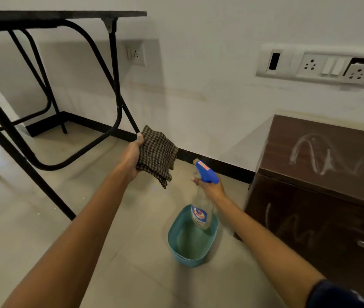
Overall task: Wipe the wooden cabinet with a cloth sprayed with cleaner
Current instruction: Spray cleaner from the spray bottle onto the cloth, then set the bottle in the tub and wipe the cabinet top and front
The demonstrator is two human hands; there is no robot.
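My left hand (132,155) holds up a folded brown checked cloth (157,155) at mid-frame. My right hand (210,186) grips a clear spray bottle (202,210) by its neck, and the blue trigger head (206,172) points up-left toward the cloth. The bottle hangs over a blue plastic tub. The dark wooden cabinet (323,196) stands on the floor at the right. White chalky scribbles mark its top and its front door.
A blue tub (176,256) sits on the tiled floor just left of the cabinet. A black folding table (50,15) with metal legs fills the upper left. Wall sockets (316,65) sit above the cabinet.
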